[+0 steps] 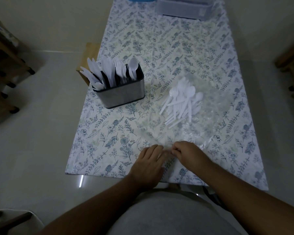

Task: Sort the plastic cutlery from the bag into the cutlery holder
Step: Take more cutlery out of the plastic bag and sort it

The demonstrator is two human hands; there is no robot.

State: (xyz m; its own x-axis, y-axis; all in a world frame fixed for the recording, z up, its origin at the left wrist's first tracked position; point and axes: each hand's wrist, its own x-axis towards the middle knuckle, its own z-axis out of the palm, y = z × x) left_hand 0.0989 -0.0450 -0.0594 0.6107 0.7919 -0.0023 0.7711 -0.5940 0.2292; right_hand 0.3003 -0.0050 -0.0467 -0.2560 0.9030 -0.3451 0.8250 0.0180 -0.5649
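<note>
At the near table (109, 146) edge: left hand (148, 164) and right hand (187, 154) side by side, fingers (174, 148) curled and pinching the near end of the clear bag (210, 114). Beyond the fingers, inside the bag: loose white plastic cutlery (182, 102). Farther off, left of the fingers: steel cutlery holder (124, 92), upright, with knives, forks, spoons standing in separate compartments.
</note>
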